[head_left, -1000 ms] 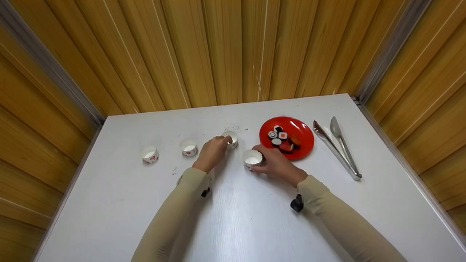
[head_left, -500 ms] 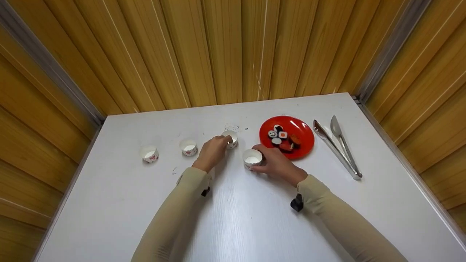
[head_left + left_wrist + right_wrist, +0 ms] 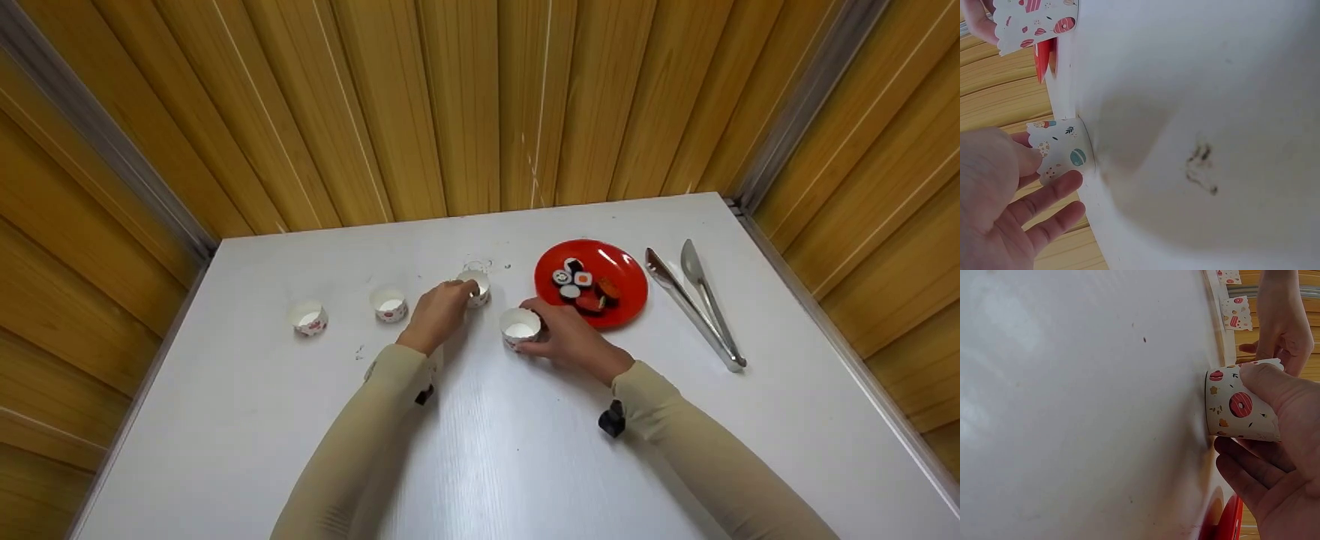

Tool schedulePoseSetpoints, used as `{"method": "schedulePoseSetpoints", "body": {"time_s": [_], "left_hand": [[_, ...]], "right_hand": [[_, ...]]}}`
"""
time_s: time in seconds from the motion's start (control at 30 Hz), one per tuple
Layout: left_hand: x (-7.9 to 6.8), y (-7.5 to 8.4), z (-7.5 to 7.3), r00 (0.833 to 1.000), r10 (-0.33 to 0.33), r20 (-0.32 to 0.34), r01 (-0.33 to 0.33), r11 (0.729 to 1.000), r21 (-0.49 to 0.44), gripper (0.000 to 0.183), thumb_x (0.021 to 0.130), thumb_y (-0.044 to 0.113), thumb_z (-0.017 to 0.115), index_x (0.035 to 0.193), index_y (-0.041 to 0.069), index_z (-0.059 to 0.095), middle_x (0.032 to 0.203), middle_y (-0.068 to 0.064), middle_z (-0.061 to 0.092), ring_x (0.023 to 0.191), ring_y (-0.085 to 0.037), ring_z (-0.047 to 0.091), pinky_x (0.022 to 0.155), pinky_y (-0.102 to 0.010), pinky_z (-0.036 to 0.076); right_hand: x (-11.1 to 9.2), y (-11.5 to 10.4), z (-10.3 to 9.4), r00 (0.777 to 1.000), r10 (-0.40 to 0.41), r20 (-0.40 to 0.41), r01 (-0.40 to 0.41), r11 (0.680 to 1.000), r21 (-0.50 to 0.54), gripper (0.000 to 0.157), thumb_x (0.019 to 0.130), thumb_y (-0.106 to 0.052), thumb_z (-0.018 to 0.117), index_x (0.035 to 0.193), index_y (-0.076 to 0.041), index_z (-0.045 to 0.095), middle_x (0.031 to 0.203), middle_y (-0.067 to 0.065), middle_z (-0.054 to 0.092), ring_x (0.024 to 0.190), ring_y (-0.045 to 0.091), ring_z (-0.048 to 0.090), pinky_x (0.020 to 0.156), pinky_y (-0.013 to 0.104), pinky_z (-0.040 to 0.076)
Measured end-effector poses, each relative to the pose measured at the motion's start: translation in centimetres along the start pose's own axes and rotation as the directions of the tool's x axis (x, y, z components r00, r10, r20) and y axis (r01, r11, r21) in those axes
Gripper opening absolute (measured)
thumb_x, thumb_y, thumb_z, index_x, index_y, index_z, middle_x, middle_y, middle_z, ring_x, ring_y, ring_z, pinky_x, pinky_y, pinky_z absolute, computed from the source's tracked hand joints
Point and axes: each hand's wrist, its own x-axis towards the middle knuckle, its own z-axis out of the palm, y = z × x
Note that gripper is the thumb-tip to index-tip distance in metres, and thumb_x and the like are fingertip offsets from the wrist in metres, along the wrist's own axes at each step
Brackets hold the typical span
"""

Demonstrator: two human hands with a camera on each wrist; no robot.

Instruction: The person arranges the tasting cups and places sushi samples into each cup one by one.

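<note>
Four-finger detail aside, my left hand (image 3: 439,315) grips a white paper baking cup (image 3: 1064,147) near its scalloped rim, with the thumb at the near side. My right hand (image 3: 574,343) holds a second paper baking cup (image 3: 1238,404), printed with a pink doughnut, between thumb and fingers. Both cups stand upright at the table surface, the right one nearer the person. To the left are two more paper baking cups, one close to my left hand (image 3: 390,306) and one farther out (image 3: 308,319).
Behind my right hand lies a red plate (image 3: 630,300) bearing several sushi pieces (image 3: 583,279). Metal tongs (image 3: 697,311) lie spread to its right. The white table (image 3: 465,465) meets a wood-look wall (image 3: 457,112) at the back.
</note>
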Motion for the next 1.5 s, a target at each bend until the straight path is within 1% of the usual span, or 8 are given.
{"method": "schedulePoseSetpoints", "body": {"time_s": [0.23,0.33,0.53,0.77,1.07,1.27,1.4,1.5], "left_hand": [[-0.4,0.2,-0.5,0.999,-0.031,-0.017,0.03,0.998,-0.048,0.027,0.1,0.002,0.064,0.126,0.011,0.069,0.127,-0.009,0.07,0.107,-0.029,0.071,0.085,-0.042,0.059],[-0.6,0.5,-0.9,0.999,-0.016,-0.039,0.014,0.999,-0.05,0.028,0.1,0.004,0.065,0.127,0.012,0.068,0.131,-0.007,0.067,0.109,-0.028,0.07,0.086,-0.041,0.059],[-0.8,1.4,-1.5,0.995,0.056,-0.079,-0.061,0.996,-0.067,0.025,0.1,-0.002,0.062,0.122,0.009,0.07,0.126,-0.008,0.07,0.109,-0.027,0.07,0.084,-0.039,0.059],[-1.2,2.1,-1.7,0.994,0.085,-0.063,-0.092,0.99,-0.111,0.024,0.101,0.0,0.062,0.121,0.01,0.071,0.123,-0.006,0.072,0.108,-0.024,0.071,0.086,-0.038,0.059],[-1.8,2.6,-1.9,0.99,0.124,-0.068,-0.133,0.979,-0.155,0.019,0.103,0.016,0.065,0.12,0.01,0.071,0.116,-0.005,0.074,0.102,-0.021,0.071,0.085,-0.037,0.058],[-2.0,3.2,-1.7,0.984,0.157,-0.08,-0.168,0.973,-0.156,0.028,0.101,0.03,0.069,0.12,0.01,0.072,0.117,-0.003,0.073,0.101,-0.019,0.071,0.086,-0.035,0.058],[-2.1,3.6,-1.6,0.98,0.182,-0.078,-0.193,0.966,-0.171,0.028,0.102,0.031,0.066,0.12,0.01,0.071,0.118,-0.002,0.073,0.102,-0.02,0.071,0.086,-0.034,0.058],[-2.2,3.9,-1.6,0.976,0.201,-0.084,-0.212,0.962,-0.171,0.024,0.104,0.027,0.063,0.119,0.01,0.071,0.117,-0.002,0.073,0.101,-0.02,0.071,0.084,-0.036,0.058]], "right_hand": [[0.0,0.0,0.0,1.0,0.007,0.003,-0.007,1.0,-0.008,0.056,0.085,-0.029,0.087,0.13,-0.01,0.059,0.12,0.003,0.069,0.106,0.02,0.062,0.097,0.042,0.05],[-0.1,0.0,0.0,1.0,0.017,0.004,-0.017,1.0,0.003,0.056,0.084,-0.028,0.088,0.13,-0.011,0.059,0.12,0.002,0.069,0.106,0.019,0.061,0.098,0.041,0.05],[0.0,0.0,-0.1,0.999,0.035,0.009,-0.035,0.999,0.02,0.058,0.084,-0.027,0.088,0.132,-0.012,0.059,0.122,0.002,0.068,0.109,0.019,0.062,0.101,0.043,0.05],[0.1,0.0,0.0,1.0,0.028,0.011,-0.028,1.0,0.011,0.057,0.085,-0.026,0.087,0.132,-0.01,0.058,0.124,0.003,0.068,0.11,0.02,0.062,0.101,0.043,0.05],[0.1,-0.2,-0.2,1.0,0.018,0.024,-0.017,1.0,-0.009,0.057,0.085,-0.026,0.087,0.131,-0.009,0.058,0.123,0.004,0.068,0.11,0.021,0.062,0.1,0.043,0.051],[0.1,0.0,-0.1,1.0,0.0,0.027,0.0,1.0,0.01,0.055,0.086,-0.025,0.086,0.13,-0.007,0.059,0.12,0.005,0.069,0.108,0.022,0.062,0.098,0.042,0.051],[0.0,0.0,-0.1,1.0,-0.022,0.021,0.022,1.0,0.007,0.053,0.086,-0.023,0.087,0.128,-0.006,0.06,0.118,0.006,0.07,0.106,0.023,0.063,0.095,0.042,0.052],[0.0,0.0,-0.1,0.999,-0.032,0.017,0.032,0.999,0.011,0.053,0.085,-0.021,0.087,0.128,-0.005,0.06,0.118,0.007,0.07,0.106,0.023,0.063,0.096,0.043,0.052]]}}
